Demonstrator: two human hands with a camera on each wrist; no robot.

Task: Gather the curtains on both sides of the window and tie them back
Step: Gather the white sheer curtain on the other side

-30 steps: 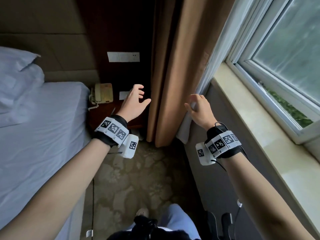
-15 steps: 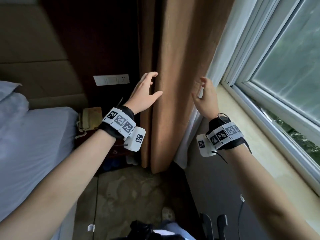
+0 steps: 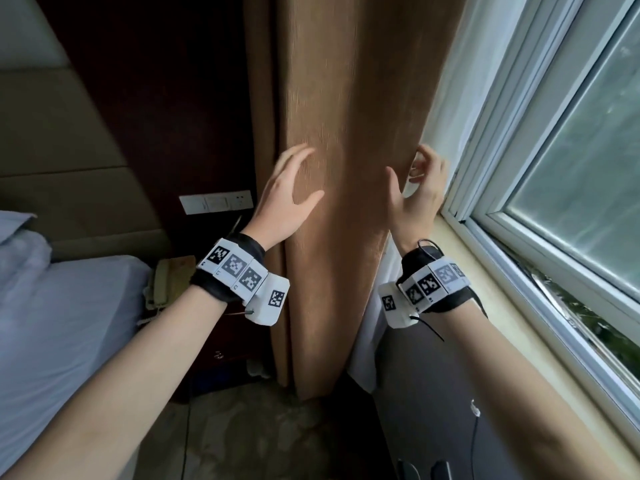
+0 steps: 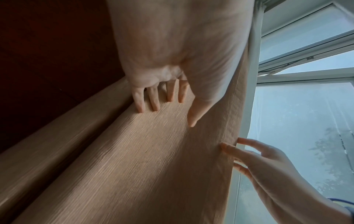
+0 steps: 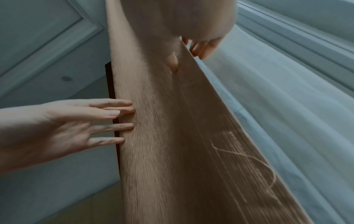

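Observation:
A brown curtain (image 3: 346, 133) hangs gathered in folds at the left side of the window (image 3: 571, 168). My left hand (image 3: 291, 192) lies flat on its left face with fingers spread and straight (image 4: 153, 103). My right hand (image 3: 415, 188) is at the curtain's right edge, thumb in front of the fabric and fingers (image 5: 201, 50) behind it, loosely spread. A white sheer curtain (image 3: 450, 116) hangs behind the brown one, against the window frame. No tie-back is in sight.
A bed (image 3: 52, 323) stands at the left, with a telephone (image 3: 166, 282) beside it. Wall switches (image 3: 214, 202) sit on the dark panel behind. The pale windowsill (image 3: 519, 341) runs along the right; patterned carpet lies below.
Both hands have risen along the curtain. The left hand moved from the left edge onto the curtain's face; the right hand reached round the right edge. The view has tilted up.

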